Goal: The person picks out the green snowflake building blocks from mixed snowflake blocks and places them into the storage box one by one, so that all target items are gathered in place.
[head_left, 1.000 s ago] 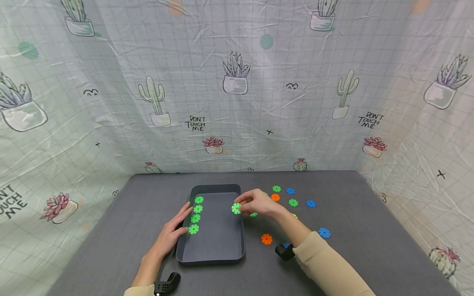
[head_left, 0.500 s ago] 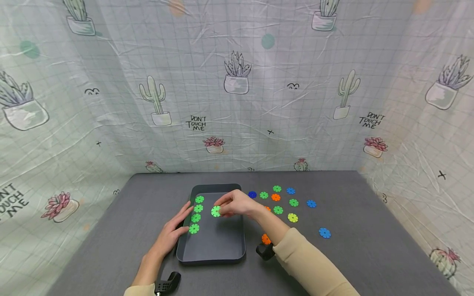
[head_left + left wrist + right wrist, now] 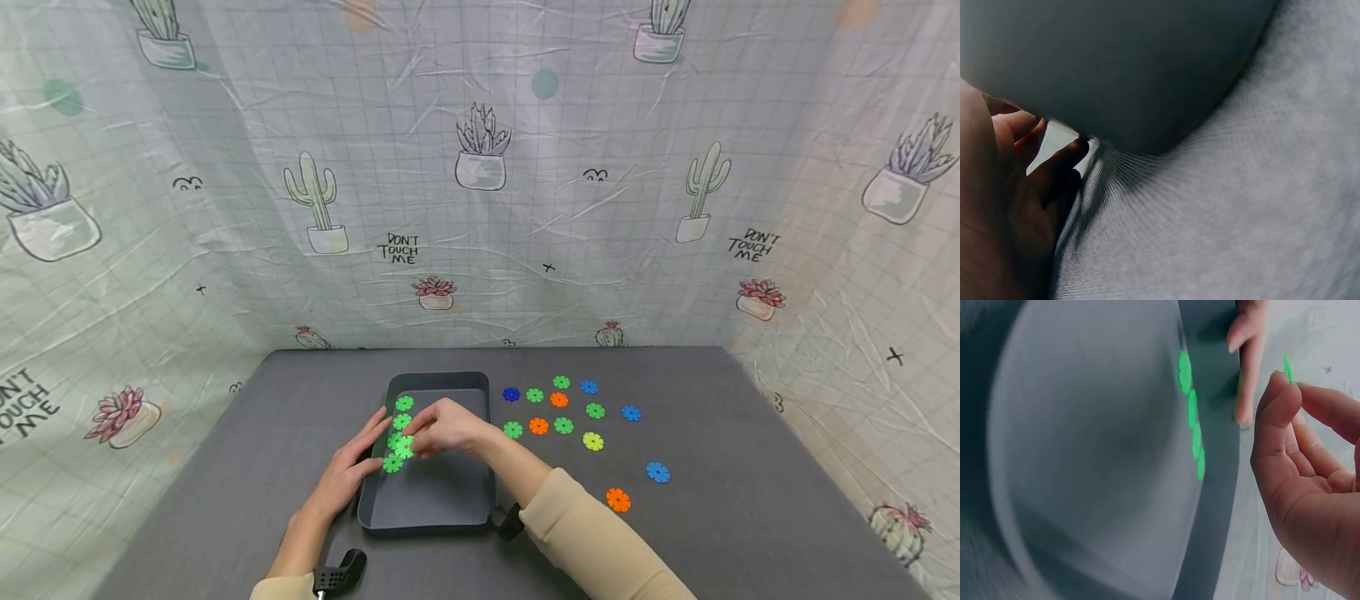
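Observation:
My right hand pinches a green notched plastic disc between thumb and fingertips, above the left side of a dark grey tray. Seen from the right wrist, the held disc is edge-on at the fingertips. Several matching green discs form a column along the tray's left wall; the held one overlaps the column in the head view. My left hand rests with extended fingers on the tray's left rim. In the left wrist view the tray's outer side hides part of that hand.
Right of the tray, loose discs lie scattered on the grey table: green, orange, blue, dark blue and yellow. A cactus-print curtain surrounds the table at the back and sides.
My right hand has carried the green disc leftward from the tray's right edge to the column of discs. The forearm now uncovers an orange disc at the lower right. My left hand stays put.

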Tool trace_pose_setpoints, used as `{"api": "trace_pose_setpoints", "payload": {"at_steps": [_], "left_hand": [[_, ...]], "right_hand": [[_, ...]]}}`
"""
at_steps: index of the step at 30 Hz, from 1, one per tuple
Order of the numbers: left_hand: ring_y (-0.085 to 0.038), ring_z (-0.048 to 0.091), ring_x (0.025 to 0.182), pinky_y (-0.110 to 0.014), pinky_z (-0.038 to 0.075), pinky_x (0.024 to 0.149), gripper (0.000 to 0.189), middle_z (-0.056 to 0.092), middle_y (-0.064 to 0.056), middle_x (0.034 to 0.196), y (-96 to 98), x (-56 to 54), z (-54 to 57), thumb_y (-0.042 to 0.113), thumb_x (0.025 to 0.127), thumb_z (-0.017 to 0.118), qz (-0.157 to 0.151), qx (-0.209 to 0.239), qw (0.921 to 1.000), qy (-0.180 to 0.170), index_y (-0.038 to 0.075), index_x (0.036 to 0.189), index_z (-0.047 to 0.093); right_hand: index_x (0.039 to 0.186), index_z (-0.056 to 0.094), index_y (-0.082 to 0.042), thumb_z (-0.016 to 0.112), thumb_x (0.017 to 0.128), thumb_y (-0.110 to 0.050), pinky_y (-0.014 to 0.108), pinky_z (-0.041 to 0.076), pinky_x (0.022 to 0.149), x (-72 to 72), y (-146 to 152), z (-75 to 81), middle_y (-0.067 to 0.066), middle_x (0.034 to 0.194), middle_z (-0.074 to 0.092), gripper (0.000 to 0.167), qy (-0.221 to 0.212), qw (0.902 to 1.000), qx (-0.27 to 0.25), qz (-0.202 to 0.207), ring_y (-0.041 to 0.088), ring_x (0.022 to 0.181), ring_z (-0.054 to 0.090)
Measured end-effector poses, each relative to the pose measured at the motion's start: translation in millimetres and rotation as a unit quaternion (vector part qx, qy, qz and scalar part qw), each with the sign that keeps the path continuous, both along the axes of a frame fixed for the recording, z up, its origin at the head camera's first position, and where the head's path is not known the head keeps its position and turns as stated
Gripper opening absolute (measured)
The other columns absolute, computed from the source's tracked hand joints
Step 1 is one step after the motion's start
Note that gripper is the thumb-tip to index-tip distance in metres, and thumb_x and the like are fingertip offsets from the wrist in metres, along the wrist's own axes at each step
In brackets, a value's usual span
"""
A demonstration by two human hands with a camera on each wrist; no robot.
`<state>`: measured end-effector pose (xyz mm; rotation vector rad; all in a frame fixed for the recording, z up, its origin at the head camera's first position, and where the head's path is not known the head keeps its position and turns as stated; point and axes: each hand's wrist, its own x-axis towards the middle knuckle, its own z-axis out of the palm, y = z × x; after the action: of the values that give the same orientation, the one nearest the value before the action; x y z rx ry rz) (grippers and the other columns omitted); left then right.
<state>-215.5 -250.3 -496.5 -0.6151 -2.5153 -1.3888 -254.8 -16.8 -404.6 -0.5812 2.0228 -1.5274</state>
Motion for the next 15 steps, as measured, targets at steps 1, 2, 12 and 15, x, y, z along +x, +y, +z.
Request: {"api": "trace_pose_setpoints", "payload": {"at_steps": [1, 2, 12, 15], "left_hand": [[-0.038, 0.025, 0.148, -0.065, 0.024, 0.109, 0.059, 0.032, -0.010, 0.162, -0.2, -0.1, 0.1, 0.001, 0.092, 0.058, -0.001, 0.001, 1.0000, -0.003, 0.003, 0.150, 0.048], [-0.038, 0.025, 0.148, -0.067, 0.023, 0.108, 0.059, 0.031, -0.010, 0.162, -0.3, -0.2, 0.3, 0.001, 0.092, 0.058, -0.001, 0.002, 1.0000, -0.005, 0.003, 0.150, 0.047], [-0.037, 0.027, 0.147, -0.044, 0.027, 0.112, 0.058, 0.033, -0.011, 0.161, -1.4, 1.3, 1.8, 0.001, 0.093, 0.059, -0.003, 0.007, 1.0000, -0.001, 0.004, 0.150, 0.049], [-0.039, 0.026, 0.147, -0.021, 0.023, 0.109, 0.057, 0.033, -0.014, 0.161, -2.5, 0.4, 0.9, 0.000, 0.094, 0.058, -0.012, 0.014, 0.9998, 0.005, 0.003, 0.150, 0.048]], "right_hand": [[0.109, 0.074, 0.006, 0.069, 0.086, 0.003, 0.050, 0.055, 0.085, 1.0, -2.4, -1.3, 0.009, 0.085, 0.074, 0.023, 0.000, 1.0000, 0.001, -0.002, 0.016, 0.070, 0.067], [0.108, 0.075, 0.006, 0.069, 0.087, 0.004, 0.049, 0.055, 0.085, 2.0, -4.6, -2.5, 0.009, 0.085, 0.074, 0.023, -0.001, 1.0000, 0.003, -0.001, 0.016, 0.070, 0.068], [0.100, 0.075, 0.007, 0.067, 0.083, 0.011, 0.040, 0.058, 0.071, 9.4, -22.4, -19.9, 0.012, 0.080, 0.073, 0.019, -0.012, 0.9997, 0.020, -0.008, 0.014, 0.062, 0.064], [0.100, 0.075, 0.007, 0.066, 0.081, 0.013, 0.037, 0.058, 0.069, 11.5, -25.5, -24.4, 0.013, 0.080, 0.072, 0.021, -0.019, 0.9992, 0.035, 0.003, 0.014, 0.061, 0.064]]}}
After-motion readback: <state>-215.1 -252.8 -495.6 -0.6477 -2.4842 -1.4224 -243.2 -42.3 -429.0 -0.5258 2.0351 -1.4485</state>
